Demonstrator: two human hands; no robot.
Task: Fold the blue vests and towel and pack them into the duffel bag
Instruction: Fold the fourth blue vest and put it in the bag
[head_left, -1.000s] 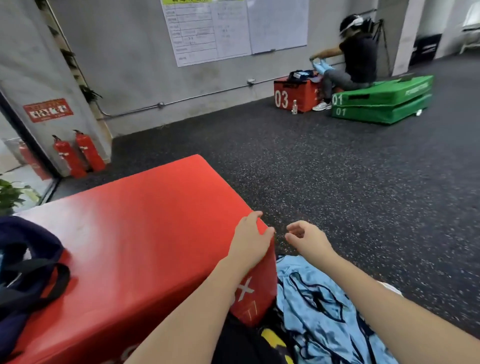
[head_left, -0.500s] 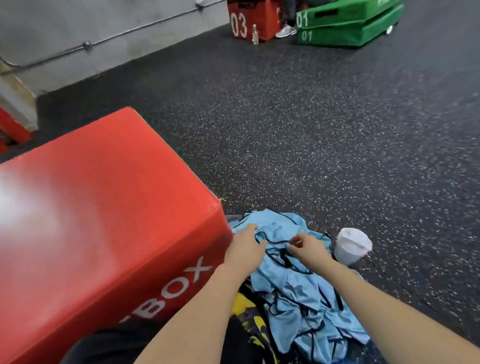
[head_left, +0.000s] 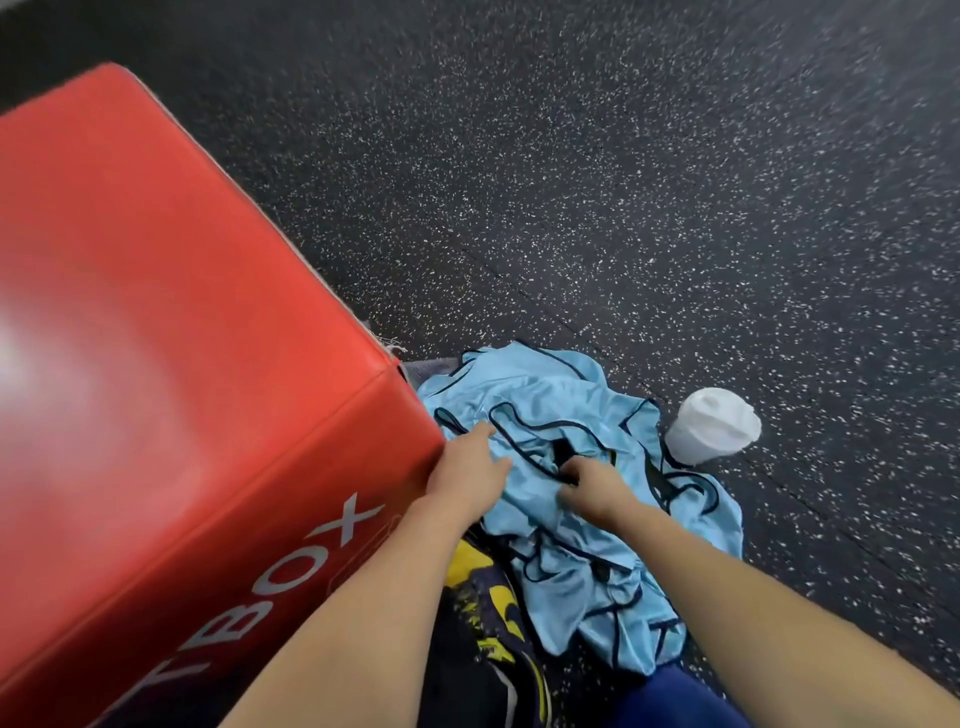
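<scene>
The blue vests lie heaped on the floor just right of the red box, directly under both hands: left hand rests extended fingers on the heap, right hand pinches fabric at its centre

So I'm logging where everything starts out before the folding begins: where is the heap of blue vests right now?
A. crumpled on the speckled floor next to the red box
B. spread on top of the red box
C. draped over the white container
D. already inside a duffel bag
A: the blue vests lie in a crumpled pile on the floor, against the red box, with the white container beside them.
</scene>
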